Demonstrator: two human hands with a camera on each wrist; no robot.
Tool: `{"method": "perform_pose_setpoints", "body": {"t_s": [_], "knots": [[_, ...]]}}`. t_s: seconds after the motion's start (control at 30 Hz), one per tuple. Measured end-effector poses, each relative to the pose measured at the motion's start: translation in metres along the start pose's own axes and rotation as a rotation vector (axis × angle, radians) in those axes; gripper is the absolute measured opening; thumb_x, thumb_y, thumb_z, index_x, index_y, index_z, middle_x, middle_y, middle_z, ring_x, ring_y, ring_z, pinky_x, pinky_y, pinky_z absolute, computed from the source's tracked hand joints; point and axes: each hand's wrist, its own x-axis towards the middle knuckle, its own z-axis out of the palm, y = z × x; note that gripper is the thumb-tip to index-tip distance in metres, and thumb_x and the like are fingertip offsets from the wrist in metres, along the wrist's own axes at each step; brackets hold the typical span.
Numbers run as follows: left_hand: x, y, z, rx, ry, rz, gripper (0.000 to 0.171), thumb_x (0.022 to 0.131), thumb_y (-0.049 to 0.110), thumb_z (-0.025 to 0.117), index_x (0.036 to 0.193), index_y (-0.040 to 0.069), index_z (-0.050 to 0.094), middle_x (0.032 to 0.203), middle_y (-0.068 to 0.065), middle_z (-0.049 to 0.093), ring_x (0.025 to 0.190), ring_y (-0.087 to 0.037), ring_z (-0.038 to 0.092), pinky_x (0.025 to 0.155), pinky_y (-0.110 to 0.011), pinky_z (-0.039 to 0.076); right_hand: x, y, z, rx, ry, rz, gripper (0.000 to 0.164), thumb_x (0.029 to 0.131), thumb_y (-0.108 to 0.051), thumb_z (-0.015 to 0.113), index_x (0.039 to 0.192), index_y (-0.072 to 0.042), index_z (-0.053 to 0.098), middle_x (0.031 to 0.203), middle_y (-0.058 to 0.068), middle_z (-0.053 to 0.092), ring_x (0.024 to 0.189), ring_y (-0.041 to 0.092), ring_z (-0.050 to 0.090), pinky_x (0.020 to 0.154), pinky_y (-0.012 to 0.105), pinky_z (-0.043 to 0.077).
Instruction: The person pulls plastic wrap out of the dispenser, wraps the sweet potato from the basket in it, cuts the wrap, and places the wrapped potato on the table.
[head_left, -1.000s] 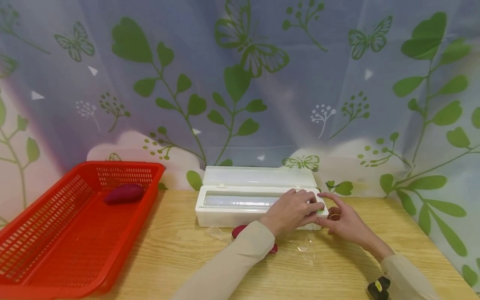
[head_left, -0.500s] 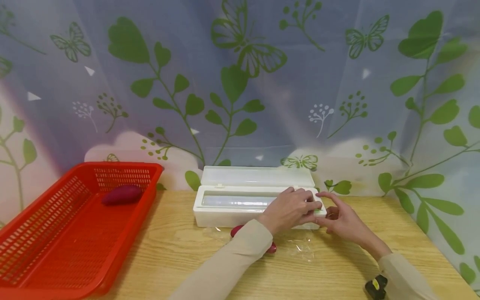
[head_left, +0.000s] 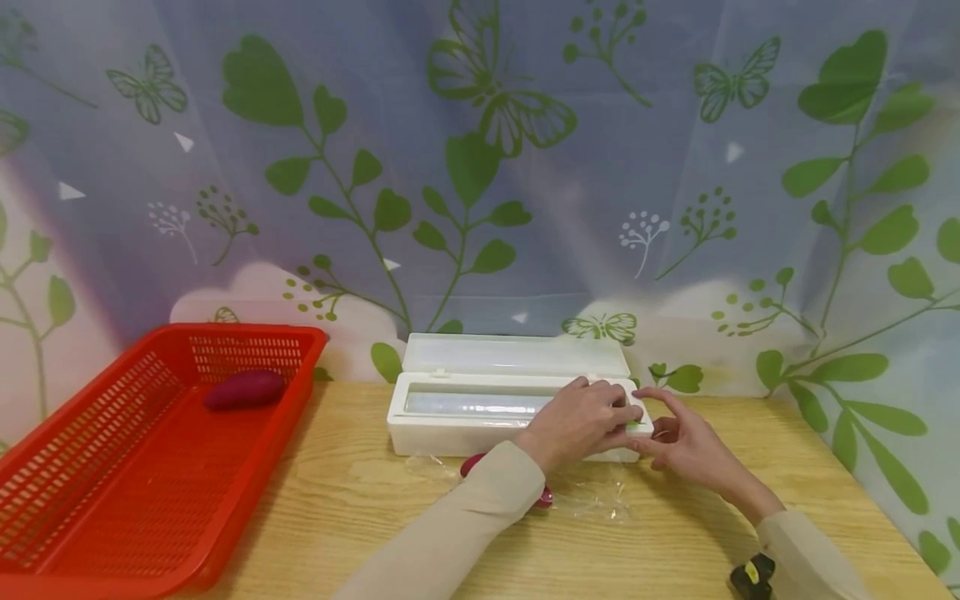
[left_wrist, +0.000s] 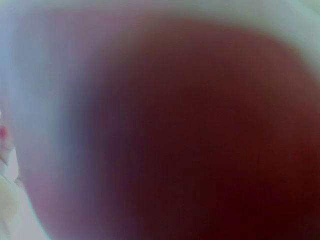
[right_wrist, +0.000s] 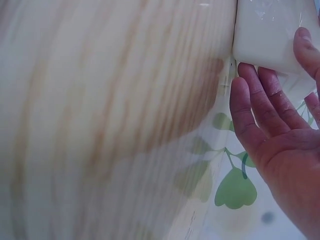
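Observation:
A white cling film box (head_left: 465,435) stands on the table with its lid (head_left: 517,354) raised at the back. Inside it lies a roll of clear film (head_left: 480,403). My left hand (head_left: 581,421) reaches over the box's right end, fingers bent around a small green slider (head_left: 633,423), mostly hidden. My right hand (head_left: 693,446) holds that same end, thumb in front; in the right wrist view its fingers (right_wrist: 267,97) touch the box's end. A purple sweet potato (head_left: 471,463) lies partly under my left wrist on clear film (head_left: 600,500). The left wrist view is blurred.
At the left stands a red plastic basket (head_left: 296,433) with another purple sweet potato (head_left: 245,389) inside. A patterned curtain (head_left: 525,208) hangs right behind the box. Near my right sleeve is a black and yellow object (head_left: 752,575).
Both hands keep their places at the box's right end. The head view shifts slightly; nothing else visibly moves.

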Motion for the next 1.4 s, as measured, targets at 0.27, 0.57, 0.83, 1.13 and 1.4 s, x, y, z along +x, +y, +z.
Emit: {"method": "perform_pose_setpoints", "body": {"t_s": [0.27,0.57,0.83,1.13,1.4], "knots": [[0.0,-0.001,-0.001,0.054,-0.013,0.0,0.03,0.098,0.056,0.057,0.112,0.033,0.069,0.105,0.012,0.067,0.093,-0.003,0.064,0.081,-0.022,0.051,0.0,0.002,-0.001,0.003,-0.006,-0.013,0.073,0.095,-0.013,0.073,0.154,-0.011,0.032,0.091,0.022,0.069,0.078,0.021,0.072,0.061,0.037,0.059],[-0.002,-0.001,-0.005,0.088,-0.01,0.004,0.023,0.1,0.053,0.058,0.109,0.035,0.069,0.108,0.014,0.068,0.096,-0.001,0.066,0.081,-0.022,0.051,-0.001,0.001,0.001,0.011,-0.001,-0.007,0.072,0.094,-0.015,0.074,0.153,-0.011,0.033,0.092,0.024,0.069,0.077,0.02,0.071,0.061,0.037,0.059],[-0.005,-0.005,-0.006,0.112,-0.012,0.006,0.016,0.101,0.042,0.06,0.113,0.037,0.07,0.109,0.015,0.07,0.096,-0.002,0.067,0.084,-0.024,0.053,-0.001,0.0,0.002,0.004,0.017,0.0,0.072,0.093,-0.016,0.075,0.153,-0.012,0.034,0.088,0.02,0.068,0.073,0.019,0.069,0.061,0.037,0.059],[-0.016,-0.012,-0.013,0.097,-0.043,-0.002,0.014,0.101,0.035,0.059,0.111,0.035,0.068,0.105,0.012,0.068,0.092,-0.005,0.066,0.082,-0.026,0.054,-0.003,0.001,0.0,0.005,0.027,0.009,0.072,0.093,-0.016,0.075,0.152,-0.013,0.034,0.094,0.02,0.071,0.076,0.019,0.071,0.059,0.035,0.058],[-0.021,-0.017,-0.023,0.08,-0.097,-0.004,0.014,0.102,0.033,0.06,0.112,0.034,0.069,0.102,0.011,0.066,0.088,-0.006,0.065,0.075,-0.026,0.052,-0.001,0.001,0.002,-0.007,0.025,0.009,0.071,0.094,-0.018,0.075,0.152,-0.013,0.034,0.09,0.017,0.067,0.072,0.019,0.068,0.058,0.036,0.057]]}}
